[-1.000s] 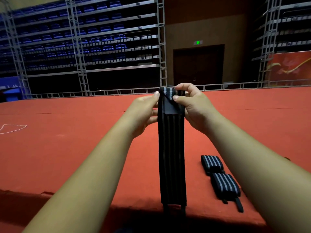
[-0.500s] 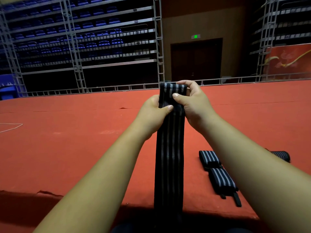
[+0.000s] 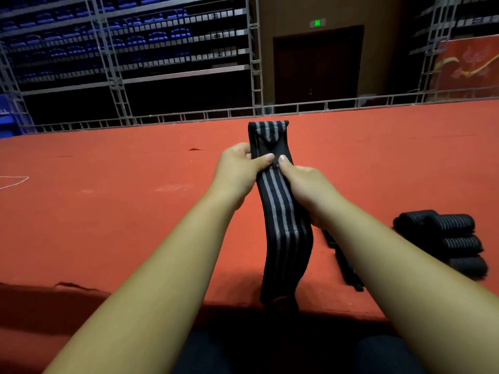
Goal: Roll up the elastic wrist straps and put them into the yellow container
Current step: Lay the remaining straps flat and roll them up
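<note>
A long black elastic wrist strap (image 3: 283, 222) with grey stripes hangs unrolled in front of me, its top end standing above my fingers and its lower end reaching the platform's front edge. My left hand (image 3: 239, 171) pinches its left side near the top, thumb on the front. My right hand (image 3: 305, 184) grips its right side just below, thumb beside the left thumb. Several rolled black straps (image 3: 448, 238) lie in a pile on the red carpet at the right. Another flat strap (image 3: 343, 263) lies partly hidden behind my right forearm. No yellow container is in view.
The red carpeted platform (image 3: 121, 211) stretches ahead, its front edge just before my knees. A metal railing (image 3: 189, 116) bounds the far side, with tiered blue seating (image 3: 108, 41) and a dark door (image 3: 318, 66) beyond. White cord (image 3: 16, 182) lies far left.
Both hands have slid lower on the strap, leaving its top end free above them. The strap now bows forward. The view has dropped, bringing the pile of rolled straps into sight.
</note>
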### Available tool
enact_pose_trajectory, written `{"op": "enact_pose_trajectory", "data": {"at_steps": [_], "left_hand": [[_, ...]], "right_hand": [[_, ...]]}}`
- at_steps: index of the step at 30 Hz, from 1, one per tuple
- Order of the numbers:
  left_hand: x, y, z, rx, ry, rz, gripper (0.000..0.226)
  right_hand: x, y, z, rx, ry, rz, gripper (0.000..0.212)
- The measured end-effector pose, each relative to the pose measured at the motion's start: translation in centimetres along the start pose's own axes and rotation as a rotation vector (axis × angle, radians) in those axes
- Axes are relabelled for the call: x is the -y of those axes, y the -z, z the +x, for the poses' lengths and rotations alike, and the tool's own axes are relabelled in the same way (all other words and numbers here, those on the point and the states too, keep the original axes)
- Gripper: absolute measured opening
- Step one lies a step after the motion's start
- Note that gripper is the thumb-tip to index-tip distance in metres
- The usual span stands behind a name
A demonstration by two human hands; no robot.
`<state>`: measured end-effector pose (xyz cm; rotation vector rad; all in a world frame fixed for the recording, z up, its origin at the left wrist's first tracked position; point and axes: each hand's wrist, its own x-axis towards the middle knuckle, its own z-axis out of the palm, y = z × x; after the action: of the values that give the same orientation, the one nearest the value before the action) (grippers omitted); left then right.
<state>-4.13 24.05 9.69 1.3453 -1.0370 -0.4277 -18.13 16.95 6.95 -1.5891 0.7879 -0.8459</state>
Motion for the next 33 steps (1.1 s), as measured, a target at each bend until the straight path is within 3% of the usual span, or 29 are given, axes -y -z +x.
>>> {"op": "enact_pose_trajectory", "data": {"at_steps": [10,18,24,30,33], "left_hand": [[7.1,-2.5,0.4,0.043,0.214,-0.181,0.020],[14.0,-3.1,1.2,0.005,0.163,-0.045,0.033],[18.2,-2.8,1.7,0.048,0.152,0.036,0.040],[20.6,-2.2,1.6,0.082,0.255,-0.043,0.039],[21.7,-2.2,1.2,0.042,0.313,-0.121,0.037]], "right_hand": [[-5.1,-0.6,1.3,-0.040,-0.158,-0.173,0.055],[-10.4,-1.3,3.4,-0.081,-0.363,0.239,0.027],[-15.2,-2.0,5.9,-0.051,-0.504,0.434,0.022],[-18.3,-1.0,7.5,-0.029,-0.526,0.694,0.053],[-18.2,-1.0,7.9,0.064,-0.501,0.640,0.065]]}}
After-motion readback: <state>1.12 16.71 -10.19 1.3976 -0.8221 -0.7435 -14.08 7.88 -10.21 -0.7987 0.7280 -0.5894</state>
